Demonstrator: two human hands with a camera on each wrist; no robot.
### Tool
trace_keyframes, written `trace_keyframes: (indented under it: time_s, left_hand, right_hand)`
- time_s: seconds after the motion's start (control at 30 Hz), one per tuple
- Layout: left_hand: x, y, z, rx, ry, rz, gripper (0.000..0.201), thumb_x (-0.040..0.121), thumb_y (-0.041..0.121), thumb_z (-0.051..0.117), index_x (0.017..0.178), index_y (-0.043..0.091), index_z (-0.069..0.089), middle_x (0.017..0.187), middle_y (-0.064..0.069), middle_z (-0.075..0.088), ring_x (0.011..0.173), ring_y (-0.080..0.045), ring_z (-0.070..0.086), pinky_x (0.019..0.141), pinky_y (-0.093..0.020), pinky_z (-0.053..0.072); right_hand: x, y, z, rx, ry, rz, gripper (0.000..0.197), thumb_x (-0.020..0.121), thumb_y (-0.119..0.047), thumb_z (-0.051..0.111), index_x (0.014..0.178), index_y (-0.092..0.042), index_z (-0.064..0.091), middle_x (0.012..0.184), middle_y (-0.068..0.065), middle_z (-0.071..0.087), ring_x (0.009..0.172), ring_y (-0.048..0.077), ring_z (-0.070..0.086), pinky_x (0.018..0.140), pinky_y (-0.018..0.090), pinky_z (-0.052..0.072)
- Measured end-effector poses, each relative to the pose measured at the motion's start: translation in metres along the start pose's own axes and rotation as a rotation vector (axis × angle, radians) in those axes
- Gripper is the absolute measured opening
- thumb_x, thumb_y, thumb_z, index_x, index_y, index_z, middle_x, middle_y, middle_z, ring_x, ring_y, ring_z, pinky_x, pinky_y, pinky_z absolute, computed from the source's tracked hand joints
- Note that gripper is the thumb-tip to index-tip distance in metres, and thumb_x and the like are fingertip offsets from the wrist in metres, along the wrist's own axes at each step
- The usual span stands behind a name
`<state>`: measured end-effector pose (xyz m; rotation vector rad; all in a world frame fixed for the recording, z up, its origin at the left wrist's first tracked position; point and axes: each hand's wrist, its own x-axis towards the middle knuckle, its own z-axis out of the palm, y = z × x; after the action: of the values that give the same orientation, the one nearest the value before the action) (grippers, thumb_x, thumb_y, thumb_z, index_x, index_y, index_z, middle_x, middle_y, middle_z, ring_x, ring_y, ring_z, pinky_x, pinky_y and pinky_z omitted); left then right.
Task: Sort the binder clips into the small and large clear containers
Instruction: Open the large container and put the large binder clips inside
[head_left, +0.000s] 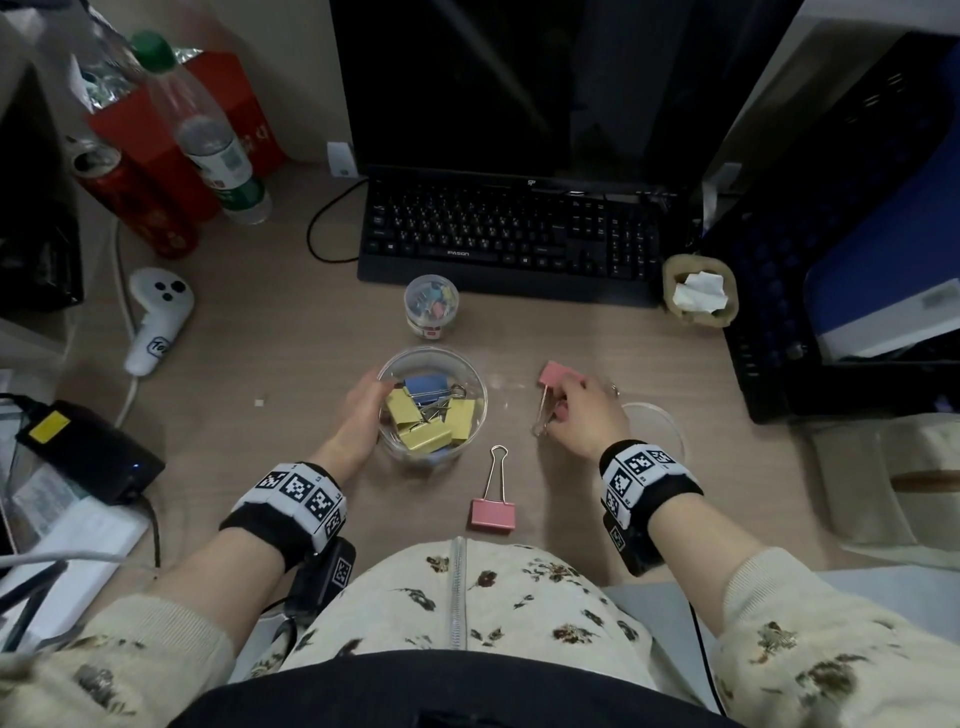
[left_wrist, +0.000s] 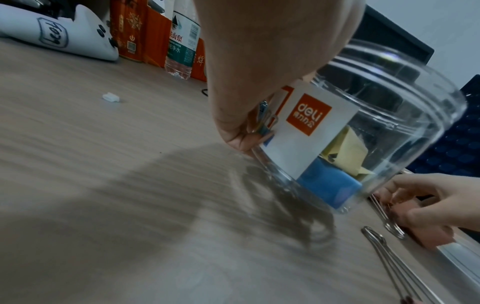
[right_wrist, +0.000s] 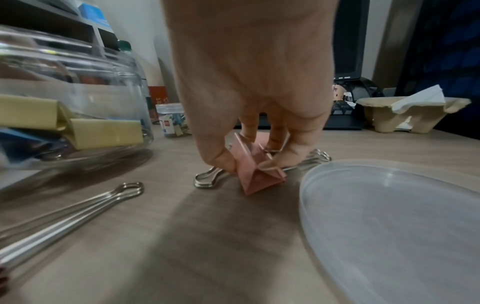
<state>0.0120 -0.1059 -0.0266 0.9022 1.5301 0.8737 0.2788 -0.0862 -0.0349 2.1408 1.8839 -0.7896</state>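
Note:
The large clear container (head_left: 470, 376) (left_wrist: 389, 102) (right_wrist: 78, 67) stands mid-desk and holds yellow and blue large binder clips. My left hand (head_left: 363, 410) (left_wrist: 259, 72) grips its left wall. Behind it stands the small clear container (head_left: 431, 306) (right_wrist: 172, 119) with small coloured clips inside. To the right, my right hand (head_left: 561, 410) (right_wrist: 246, 164) pinches a pink large clip (right_wrist: 257, 174) on the desk. A second pink clip body (head_left: 557, 374) lies just beyond the fingers. Another pink clip (head_left: 493, 512) lies near my body, with its wire handles (right_wrist: 78, 209) pointing away.
A clear lid (head_left: 657, 428) (right_wrist: 389, 226) lies right of my right hand. A keyboard (head_left: 509, 234) and monitor stand behind. At the left are a bottle (head_left: 213, 145), a red can (head_left: 135, 202), a white controller (head_left: 156, 317) and a black adapter (head_left: 88, 452). A pulp tray (head_left: 701, 296) sits back right.

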Motion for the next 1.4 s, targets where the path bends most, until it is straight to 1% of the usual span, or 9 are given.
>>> trace_keyframes:
  time_s: [0.33, 0.5, 0.6, 0.77, 0.97, 1.07, 1.17, 1.3, 1.4]
  left_hand:
    - [0.005, -0.004, -0.001, 0.05, 0.029, 0.004, 0.021, 0.103, 0.014, 0.041, 0.098, 0.019, 0.061, 0.09, 0.004, 0.059, 0.084, -0.012, 0.054, 0.071, -0.02, 0.042]
    - [0.002, 0.0, 0.0, 0.053, 0.022, 0.013, 0.018, 0.102, 0.017, 0.042, 0.098, 0.015, 0.06, 0.087, 0.001, 0.058, 0.079, -0.01, 0.052, 0.064, -0.012, 0.042]
    - [0.002, 0.001, -0.001, 0.07, -0.012, 0.022, 0.025, 0.093, 0.036, 0.047, 0.097, 0.018, 0.063, 0.095, -0.004, 0.061, 0.084, -0.014, 0.055, 0.074, -0.026, 0.044]
    - [-0.002, 0.008, -0.002, 0.06, -0.02, 0.018, 0.027, 0.081, 0.045, 0.043, 0.088, 0.028, 0.062, 0.09, -0.001, 0.061, 0.084, -0.02, 0.055, 0.077, -0.036, 0.043]
    - [-0.008, 0.01, -0.004, 0.083, -0.06, 0.03, 0.027, 0.082, 0.043, 0.04, 0.087, 0.027, 0.06, 0.084, 0.0, 0.06, 0.079, -0.021, 0.054, 0.075, -0.036, 0.044]
    - [-0.012, 0.015, -0.001, 0.1, -0.1, 0.045, 0.026, 0.081, 0.044, 0.037, 0.088, 0.031, 0.059, 0.088, 0.005, 0.06, 0.08, -0.012, 0.054, 0.073, -0.03, 0.043]
    - [-0.016, 0.02, 0.003, 0.11, -0.135, 0.053, 0.027, 0.079, 0.042, 0.037, 0.088, 0.031, 0.06, 0.086, 0.004, 0.06, 0.078, -0.016, 0.053, 0.071, -0.031, 0.042]
    - [-0.017, 0.023, 0.007, 0.118, -0.186, 0.047, 0.025, 0.079, 0.038, 0.041, 0.088, 0.032, 0.063, 0.087, 0.007, 0.064, 0.079, -0.012, 0.057, 0.069, -0.031, 0.044]
    - [-0.014, 0.021, 0.005, 0.116, -0.204, 0.01, 0.023, 0.077, 0.04, 0.047, 0.083, 0.03, 0.067, 0.087, 0.008, 0.067, 0.083, -0.015, 0.061, 0.079, -0.04, 0.047]
  right_hand:
    - [-0.003, -0.006, -0.012, 0.105, 0.142, -0.088, 0.04, 0.081, -0.021, 0.055, 0.12, -0.017, 0.05, 0.115, 0.011, 0.061, 0.102, 0.035, 0.057, 0.079, 0.038, 0.047]
    - [-0.016, -0.023, -0.046, 0.229, 0.276, -0.144, 0.045, 0.084, -0.026, 0.058, 0.127, -0.022, 0.049, 0.113, 0.005, 0.065, 0.102, 0.031, 0.059, 0.086, 0.038, 0.048]
    - [-0.027, -0.043, -0.064, 0.421, 0.307, -0.385, 0.04, 0.087, -0.02, 0.057, 0.125, -0.024, 0.05, 0.102, -0.001, 0.067, 0.091, 0.022, 0.063, 0.084, 0.044, 0.053]
    - [-0.04, -0.07, -0.073, 0.566, 0.178, -0.649, 0.029, 0.093, -0.008, 0.056, 0.12, -0.019, 0.057, 0.095, -0.002, 0.071, 0.054, 0.004, 0.051, 0.055, 0.012, 0.042]
    - [-0.046, -0.083, -0.074, 0.798, 0.38, -0.624, 0.024, 0.091, -0.006, 0.059, 0.115, -0.012, 0.061, 0.09, -0.005, 0.065, 0.079, 0.002, 0.06, 0.074, 0.015, 0.047]
    - [-0.049, -0.087, -0.082, 0.799, 0.2, -0.626, 0.026, 0.091, -0.012, 0.063, 0.116, -0.016, 0.059, 0.086, -0.004, 0.065, 0.064, 0.016, 0.061, 0.063, 0.019, 0.05]
    - [-0.049, -0.094, -0.078, 0.681, -0.054, -0.596, 0.027, 0.093, -0.018, 0.061, 0.12, -0.017, 0.056, 0.079, -0.002, 0.067, 0.05, 0.008, 0.061, 0.051, 0.025, 0.053]
    - [-0.042, -0.102, -0.057, 0.397, -0.155, -0.614, 0.022, 0.096, -0.029, 0.055, 0.116, -0.02, 0.058, 0.064, -0.001, 0.067, 0.049, 0.011, 0.065, 0.056, 0.033, 0.058]
    - [-0.036, -0.108, -0.04, 0.258, -0.107, -0.647, 0.022, 0.098, -0.036, 0.047, 0.108, -0.022, 0.06, 0.077, -0.003, 0.069, 0.062, 0.017, 0.068, 0.061, 0.04, 0.058]
